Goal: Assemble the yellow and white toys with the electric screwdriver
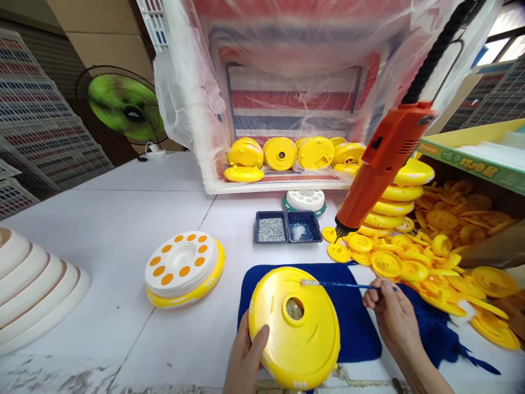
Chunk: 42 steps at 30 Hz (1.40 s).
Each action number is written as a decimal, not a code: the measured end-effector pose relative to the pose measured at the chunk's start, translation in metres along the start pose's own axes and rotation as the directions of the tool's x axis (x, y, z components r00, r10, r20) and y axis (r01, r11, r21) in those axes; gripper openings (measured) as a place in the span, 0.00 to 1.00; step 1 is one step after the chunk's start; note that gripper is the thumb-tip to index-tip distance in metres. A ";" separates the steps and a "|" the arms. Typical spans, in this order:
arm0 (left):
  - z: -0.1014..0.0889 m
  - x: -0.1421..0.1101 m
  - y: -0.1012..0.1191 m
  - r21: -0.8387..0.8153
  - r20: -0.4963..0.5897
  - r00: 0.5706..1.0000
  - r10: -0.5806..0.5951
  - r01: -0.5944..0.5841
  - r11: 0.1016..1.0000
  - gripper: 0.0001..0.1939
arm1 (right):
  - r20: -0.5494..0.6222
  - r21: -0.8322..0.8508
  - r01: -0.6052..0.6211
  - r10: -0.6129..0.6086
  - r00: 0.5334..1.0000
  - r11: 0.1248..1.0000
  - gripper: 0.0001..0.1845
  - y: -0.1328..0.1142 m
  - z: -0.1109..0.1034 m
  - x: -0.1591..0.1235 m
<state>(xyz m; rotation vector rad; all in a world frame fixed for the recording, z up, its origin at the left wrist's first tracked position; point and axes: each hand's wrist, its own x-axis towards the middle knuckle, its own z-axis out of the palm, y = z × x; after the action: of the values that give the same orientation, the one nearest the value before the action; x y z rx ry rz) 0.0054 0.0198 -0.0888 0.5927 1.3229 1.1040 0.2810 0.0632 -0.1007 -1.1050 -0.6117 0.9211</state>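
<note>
My left hand grips the near left rim of a round yellow plastic shell that lies bottom-up on a blue cloth; the shell has a round hole near its middle. My right hand is closed on a thin blue-handled brush, whose white bristles touch the shell's far rim. An orange electric screwdriver hangs on a black coiled cable above the table to the right, its bit pointing down over small yellow parts.
A white disc with orange dots on a yellow base sits left of the cloth. A dark two-compartment tray holds screws. Yellow discs and small parts pile up at right. Finished yellow shells lie in a plastic-lined crate. White rings stack far left.
</note>
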 end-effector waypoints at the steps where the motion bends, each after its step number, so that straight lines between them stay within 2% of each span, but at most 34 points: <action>1: 0.000 0.000 0.000 0.008 0.002 1.000 0.005 -0.005 1.000 0.34 | 0.000 0.004 -0.008 0.008 1.000 1.000 0.18 0.000 -0.003 0.000; 8: 0.003 -0.002 0.001 -0.074 0.022 0.999 0.032 -0.030 0.997 0.35 | -0.029 0.047 -0.007 0.009 1.000 0.999 0.16 -0.017 -0.006 -0.010; 14: 0.006 -0.008 0.007 -0.077 0.025 1.000 -0.003 0.005 0.997 0.35 | 0.131 0.070 -0.077 0.067 0.989 0.995 0.14 -0.029 0.024 -0.037; 19: 0.004 -0.008 0.005 -0.068 0.026 1.000 0.010 -0.008 0.998 0.31 | 0.222 -0.049 -0.021 0.031 0.975 0.999 0.15 -0.017 0.039 -0.043; 24: 0.003 -0.004 0.000 -0.091 0.057 0.998 0.018 -0.013 0.996 0.32 | 0.198 -0.081 0.090 -0.073 0.977 0.993 0.15 -0.018 0.043 -0.038; 31: 0.002 -0.005 0.000 -0.061 0.052 0.999 0.010 -0.007 0.998 0.32 | 0.226 -0.118 0.021 0.006 0.974 0.993 0.16 -0.018 0.041 -0.046; 34: 0.001 -0.006 0.002 0.007 0.024 1.000 0.003 -0.003 1.000 0.32 | 0.216 -0.122 0.046 -0.019 0.976 0.991 0.16 -0.018 0.041 -0.044; 38: 0.002 -0.008 0.004 0.017 -0.007 1.000 0.012 -0.012 1.000 0.31 | 0.197 -0.107 0.102 -0.079 0.977 0.989 0.14 -0.020 0.042 -0.040; 42: 0.002 -0.009 0.004 0.014 -0.008 1.000 0.006 -0.006 1.000 0.31 | 0.235 -0.127 0.094 -0.062 0.970 0.987 0.14 -0.021 0.041 -0.040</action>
<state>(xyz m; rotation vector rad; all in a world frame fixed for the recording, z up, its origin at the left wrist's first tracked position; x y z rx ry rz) 0.0075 0.0145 -0.0810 0.6035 1.3369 1.1037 0.2340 0.0448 -0.0659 -1.0953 -0.9155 0.9574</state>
